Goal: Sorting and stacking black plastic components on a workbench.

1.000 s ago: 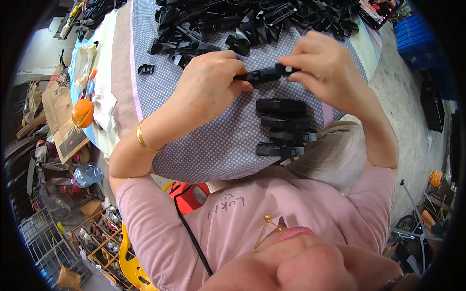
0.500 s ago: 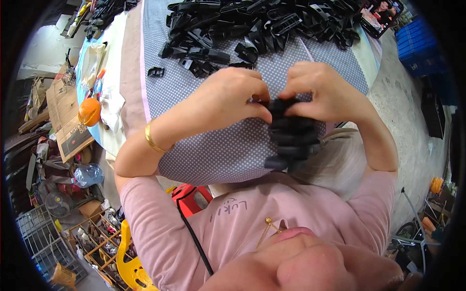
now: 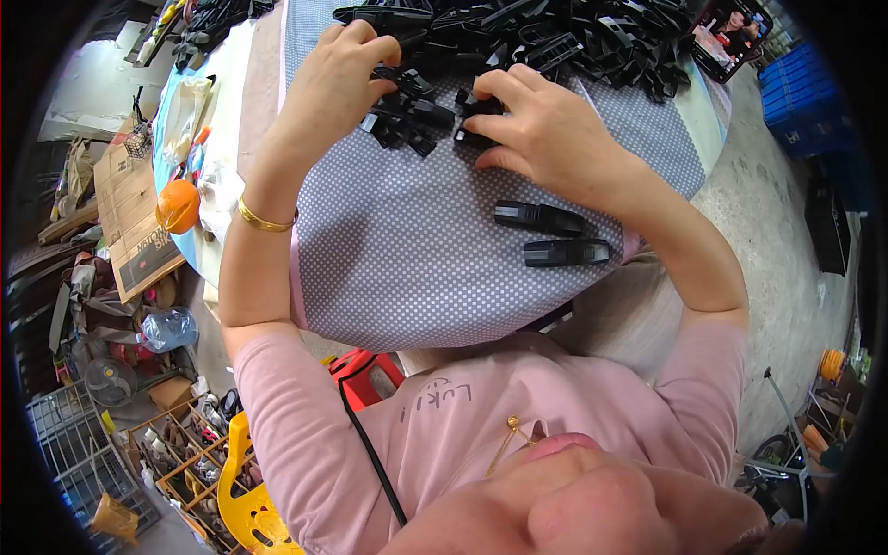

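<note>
My left hand (image 3: pixel 344 79) reaches to the near left edge of a heap of black plastic parts (image 3: pixel 592 42). Its thumb and fingers are curled around a black part among several loose ones (image 3: pixel 402 116). Further right, my right hand (image 3: pixel 546 129) is bent over another black plastic part (image 3: pixel 470 137), with fingertips and thumb around its end. Palm shadow hides part of that grip. Two long, rounded black parts, an upper one (image 3: pixel 539 218) and a lower one (image 3: pixel 567 252), lie side by side near the cloth's right edge, below my right wrist.
A grey dotted cloth (image 3: pixel 398 268) covers the table. At far right lean a phone (image 3: pixel 731 35) and, on the floor, a blue crate (image 3: pixel 809 88). An orange ball-like thing (image 3: pixel 178 205) and white plastic bags (image 3: pixel 219 190) are at left. A yellow chair (image 3: pixel 242 490) stands behind left.
Both hands have moved away from me to the heap and spread apart. The dark bunch of parts that was between them is out of my hands; two parts now lie on the cloth.
</note>
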Demonstrator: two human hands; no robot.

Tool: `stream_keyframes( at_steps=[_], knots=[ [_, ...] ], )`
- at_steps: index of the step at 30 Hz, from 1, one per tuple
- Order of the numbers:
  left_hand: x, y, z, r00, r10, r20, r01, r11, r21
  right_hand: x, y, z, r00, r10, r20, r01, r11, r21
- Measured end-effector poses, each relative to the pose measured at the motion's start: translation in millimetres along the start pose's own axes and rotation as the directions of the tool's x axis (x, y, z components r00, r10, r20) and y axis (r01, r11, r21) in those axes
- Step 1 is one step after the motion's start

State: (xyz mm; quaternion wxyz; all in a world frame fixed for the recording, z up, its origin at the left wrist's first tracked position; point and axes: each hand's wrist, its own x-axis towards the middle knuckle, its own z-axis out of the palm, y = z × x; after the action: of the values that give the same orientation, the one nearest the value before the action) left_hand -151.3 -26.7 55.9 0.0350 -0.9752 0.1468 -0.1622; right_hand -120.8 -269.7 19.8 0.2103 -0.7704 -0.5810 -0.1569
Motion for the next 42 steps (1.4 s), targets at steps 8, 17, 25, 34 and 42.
stream_keyframes(
  at_steps=[8,17,25,34,42],
  knots=[
    [-2,10,7,1.000,0.012,-0.020,-0.014,0.997,-0.080,-13,0,-30,0.951,0.265,0.157,-0.299,0.915,0.271],
    [-26,84,-15,0.978,0.204,-0.037,-0.205,0.927,-0.314,-37,31,-43,0.964,0.226,0.142,-0.250,0.951,0.180],
    [-28,85,-11,0.970,0.046,0.241,0.103,0.816,-0.569,-38,9,-38,0.990,0.138,-0.033,-0.132,0.979,0.155],
    [-23,82,-8,0.980,0.108,0.166,0.025,0.763,-0.646,-32,2,-37,0.995,0.074,0.066,-0.081,0.991,0.110],
    [-17,71,-17,0.959,0.187,0.212,-0.012,0.776,-0.631,-19,9,-35,0.929,0.035,0.368,-0.216,0.859,0.465]
  ],
)
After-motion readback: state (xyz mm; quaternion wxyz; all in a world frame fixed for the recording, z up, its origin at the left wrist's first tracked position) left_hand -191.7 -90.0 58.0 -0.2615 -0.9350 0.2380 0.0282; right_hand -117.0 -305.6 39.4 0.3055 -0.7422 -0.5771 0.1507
